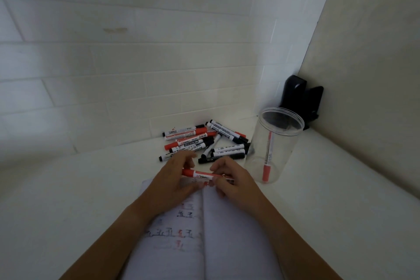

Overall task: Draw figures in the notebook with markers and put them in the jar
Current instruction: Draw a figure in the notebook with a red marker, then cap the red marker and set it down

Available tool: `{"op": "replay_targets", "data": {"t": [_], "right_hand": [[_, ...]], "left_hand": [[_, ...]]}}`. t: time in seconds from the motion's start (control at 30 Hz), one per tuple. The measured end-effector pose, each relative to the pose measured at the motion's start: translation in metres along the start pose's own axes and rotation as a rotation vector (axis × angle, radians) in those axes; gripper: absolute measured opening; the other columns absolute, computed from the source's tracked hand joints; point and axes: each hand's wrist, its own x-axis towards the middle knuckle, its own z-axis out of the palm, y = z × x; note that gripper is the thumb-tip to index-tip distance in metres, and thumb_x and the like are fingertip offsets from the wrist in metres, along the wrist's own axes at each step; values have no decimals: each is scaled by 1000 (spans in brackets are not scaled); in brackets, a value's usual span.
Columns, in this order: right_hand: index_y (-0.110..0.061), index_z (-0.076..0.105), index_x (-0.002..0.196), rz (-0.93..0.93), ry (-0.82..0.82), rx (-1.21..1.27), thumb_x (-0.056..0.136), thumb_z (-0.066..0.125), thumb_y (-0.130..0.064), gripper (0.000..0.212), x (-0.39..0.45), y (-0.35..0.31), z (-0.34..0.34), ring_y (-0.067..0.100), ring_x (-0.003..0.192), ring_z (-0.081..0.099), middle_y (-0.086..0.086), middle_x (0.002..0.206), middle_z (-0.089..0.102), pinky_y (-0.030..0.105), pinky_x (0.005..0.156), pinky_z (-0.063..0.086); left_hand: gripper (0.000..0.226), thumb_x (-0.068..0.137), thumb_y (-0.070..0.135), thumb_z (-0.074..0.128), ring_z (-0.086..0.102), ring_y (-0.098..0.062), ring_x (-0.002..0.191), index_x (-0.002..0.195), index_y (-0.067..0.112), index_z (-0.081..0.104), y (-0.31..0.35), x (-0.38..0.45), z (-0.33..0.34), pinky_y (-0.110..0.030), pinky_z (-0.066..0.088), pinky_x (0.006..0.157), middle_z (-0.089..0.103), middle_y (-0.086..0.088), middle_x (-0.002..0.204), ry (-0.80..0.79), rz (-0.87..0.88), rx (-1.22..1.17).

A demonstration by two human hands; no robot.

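Together both hands hold one red marker [205,175] crosswise above the open notebook [227,234]: the left hand [175,179] grips its capped end, the right hand [229,182] pinches the barrel. Beyond, loose markers [204,141] lie piled on the bench [68,188] beside the clear jar [272,143], which holds one red marker.
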Motion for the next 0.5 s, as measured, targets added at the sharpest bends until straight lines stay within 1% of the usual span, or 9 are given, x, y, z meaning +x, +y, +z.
{"op": "replay_targets", "data": {"t": [0.07, 0.1, 0.17, 0.23, 0.3, 0.37, 0.43, 0.5], "right_hand": [[-21, 61, 103, -28, 42, -66, 95, 67, -15, 12, 0, -5, -8, 19, 57, 68, 3, 91, 77, 30, 57, 55], [-20, 64, 101, -49, 77, -89, 95, 69, -16, 9, 0, -10, -12, 18, 57, 69, 3, 89, 77, 29, 54, 55], [-20, 68, 96, -100, 189, -90, 95, 72, -20, 4, 0, -24, -19, 16, 54, 67, 3, 81, 75, 25, 51, 51], [-19, 70, 92, -165, 349, -72, 95, 73, -20, 3, -2, -42, -24, 14, 51, 62, 2, 71, 71, 21, 48, 46], [-18, 69, 89, -250, 541, -105, 96, 71, -21, 8, -3, -63, -31, 14, 52, 57, -1, 64, 65, 19, 49, 43], [-18, 65, 86, -337, 722, -192, 99, 67, -25, 14, -2, -83, -44, 12, 61, 58, -4, 68, 63, 14, 57, 42], [-15, 61, 86, -426, 846, -271, 100, 63, -25, 18, -3, -100, -60, 10, 67, 57, -3, 74, 60, 13, 63, 40], [-12, 57, 89, -495, 931, -282, 102, 61, -22, 17, -4, -113, -76, 9, 67, 56, -2, 76, 58, 13, 63, 39]], "left_hand": [[71, 80, 46, 78, 51, 0, 96, 134, 34, 33, -7, 0, 1, -13, 43, 77, 46, 18, 109, -14, -43, 91], [74, 81, 49, 76, 49, 3, 97, 136, 33, 30, -9, -1, 2, -11, 41, 76, 45, 19, 110, -13, -48, 111], [71, 84, 54, 70, 48, 5, 96, 138, 35, 28, -11, -1, 3, -9, 38, 75, 46, 20, 108, -2, -36, 117], [57, 88, 57, 62, 49, 2, 97, 135, 39, 35, -13, -2, 3, -13, 40, 78, 50, 17, 108, -5, 6, 143], [37, 92, 57, 52, 49, -2, 100, 124, 37, 53, -16, -2, 4, -27, 46, 86, 53, 16, 110, -22, 78, 236], [30, 96, 54, 47, 48, -6, 100, 112, 34, 62, -19, -1, 6, -33, 46, 87, 52, 15, 108, -40, 124, 303], [28, 98, 51, 47, 48, -8, 99, 109, 32, 64, -20, -2, 8, -34, 47, 85, 53, 13, 105, -30, 146, 321], [26, 97, 48, 48, 48, -9, 98, 108, 30, 64, -19, -2, 9, -35, 47, 84, 54, 12, 104, -16, 155, 331]]}}
